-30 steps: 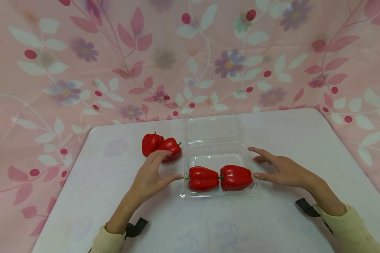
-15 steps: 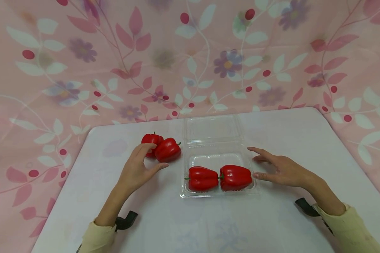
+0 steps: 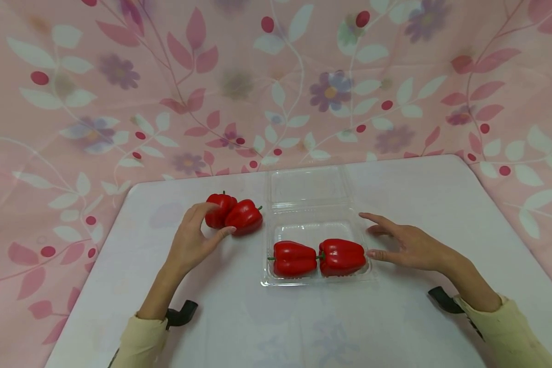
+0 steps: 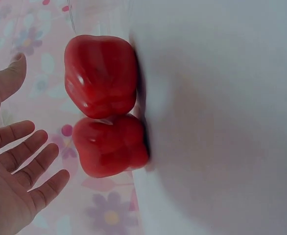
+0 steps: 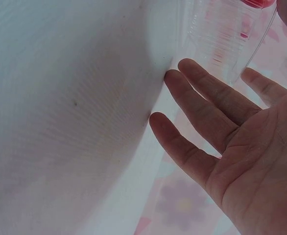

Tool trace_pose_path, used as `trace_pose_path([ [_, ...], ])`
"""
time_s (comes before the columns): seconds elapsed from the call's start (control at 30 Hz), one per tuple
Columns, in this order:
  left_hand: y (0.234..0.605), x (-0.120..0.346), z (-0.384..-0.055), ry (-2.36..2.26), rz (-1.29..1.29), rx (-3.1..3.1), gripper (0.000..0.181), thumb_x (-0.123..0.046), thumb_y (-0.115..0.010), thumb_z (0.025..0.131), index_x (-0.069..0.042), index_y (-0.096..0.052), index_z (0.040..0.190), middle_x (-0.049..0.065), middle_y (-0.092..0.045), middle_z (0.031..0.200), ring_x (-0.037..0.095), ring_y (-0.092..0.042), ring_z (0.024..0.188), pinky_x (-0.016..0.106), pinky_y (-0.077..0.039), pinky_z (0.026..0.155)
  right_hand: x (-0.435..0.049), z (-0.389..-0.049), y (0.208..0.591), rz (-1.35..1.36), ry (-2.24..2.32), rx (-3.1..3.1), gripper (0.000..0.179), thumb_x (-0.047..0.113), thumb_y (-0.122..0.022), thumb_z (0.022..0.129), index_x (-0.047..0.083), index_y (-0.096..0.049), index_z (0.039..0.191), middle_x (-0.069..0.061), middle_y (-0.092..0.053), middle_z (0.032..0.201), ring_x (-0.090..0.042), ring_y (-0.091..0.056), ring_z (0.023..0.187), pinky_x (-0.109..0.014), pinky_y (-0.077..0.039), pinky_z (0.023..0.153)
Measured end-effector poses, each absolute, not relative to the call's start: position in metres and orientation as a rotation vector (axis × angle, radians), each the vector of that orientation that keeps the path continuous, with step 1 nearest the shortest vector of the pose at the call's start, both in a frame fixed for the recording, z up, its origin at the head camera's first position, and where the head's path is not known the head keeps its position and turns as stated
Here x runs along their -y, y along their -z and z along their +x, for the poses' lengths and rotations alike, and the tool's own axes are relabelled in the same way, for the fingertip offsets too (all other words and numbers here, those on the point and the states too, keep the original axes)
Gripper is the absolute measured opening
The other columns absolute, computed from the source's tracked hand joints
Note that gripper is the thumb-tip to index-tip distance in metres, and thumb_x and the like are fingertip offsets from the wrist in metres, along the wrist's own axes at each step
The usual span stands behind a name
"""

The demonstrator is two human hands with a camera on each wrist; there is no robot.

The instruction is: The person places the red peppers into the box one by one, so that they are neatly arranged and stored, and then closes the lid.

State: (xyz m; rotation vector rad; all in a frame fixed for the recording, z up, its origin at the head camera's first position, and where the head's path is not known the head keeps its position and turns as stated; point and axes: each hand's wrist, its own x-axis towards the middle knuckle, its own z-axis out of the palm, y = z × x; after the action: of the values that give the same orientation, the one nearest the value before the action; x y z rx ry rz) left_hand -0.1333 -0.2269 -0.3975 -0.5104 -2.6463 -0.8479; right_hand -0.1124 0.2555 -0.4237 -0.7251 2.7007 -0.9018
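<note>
Two red bell peppers, a nearer one (image 3: 245, 217) and one behind it (image 3: 224, 203), lie side by side on the table left of a clear plastic clamshell box (image 3: 315, 230). My left hand (image 3: 190, 243) is spread beside this pair, holding nothing; in the left wrist view its fingers (image 4: 31, 152) stand apart from both peppers. Inside the box's front half sit two more red bell peppers, a left one (image 3: 295, 259) and a right one (image 3: 342, 257), in a row. My right hand (image 3: 409, 248) rests at the box's right side with its fingers extended, fingertips right at the rim.
The box's lid (image 3: 309, 185) lies folded back, flat behind the tray. A white cloth covers the table (image 3: 294, 327), and a pink floral backdrop (image 3: 276, 92) rises along its far edge. Dark wrist mounts stick out near both sleeves (image 3: 142, 337).
My left hand has moved left from the box's left edge to beside the loose pair of bell peppers. The right hand and the peppers have stayed in place.
</note>
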Motion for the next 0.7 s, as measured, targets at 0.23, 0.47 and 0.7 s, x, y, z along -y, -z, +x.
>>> trace_pose_path([
  [0.23,0.400,0.232,-0.139,0.859,-0.475,2.655,0.060,-0.026,-0.084,0.079,-0.004,-0.056,0.128,0.012,-0.055,0.131,0.030,-0.049,0.122,0.054,-0.050,0.093,-0.256,-0.113,0.423,-0.713,0.898,-2.699,0.083,0.050,-0.071,0.086,0.033,-0.027,0.154,-0.009,-0.061,0.132,-0.033,-0.057,0.121,-0.069,-0.043,0.090],
  [0.47,0.401,0.236,-0.144,0.877,-0.436,2.694,0.064,-0.029,-0.082,0.081,-0.006,-0.053,0.134,0.013,-0.053,0.136,0.032,-0.049,0.125,0.057,-0.049,0.092,-0.255,-0.112,0.422,-0.708,0.909,-2.688,0.083,0.050,-0.071,0.086,0.033,-0.027,0.155,-0.009,-0.060,0.133,-0.034,-0.056,0.121,-0.070,-0.042,0.090],
  [0.7,0.404,0.242,-0.150,0.896,-0.452,2.686,0.063,-0.021,-0.080,0.084,-0.004,-0.052,0.137,0.014,-0.053,0.137,0.034,-0.049,0.126,0.057,-0.047,0.094,-0.256,-0.111,0.422,-0.709,0.910,-2.687,0.083,0.050,-0.070,0.086,0.034,-0.026,0.155,-0.010,-0.060,0.133,-0.035,-0.056,0.121,-0.071,-0.042,0.090],
])
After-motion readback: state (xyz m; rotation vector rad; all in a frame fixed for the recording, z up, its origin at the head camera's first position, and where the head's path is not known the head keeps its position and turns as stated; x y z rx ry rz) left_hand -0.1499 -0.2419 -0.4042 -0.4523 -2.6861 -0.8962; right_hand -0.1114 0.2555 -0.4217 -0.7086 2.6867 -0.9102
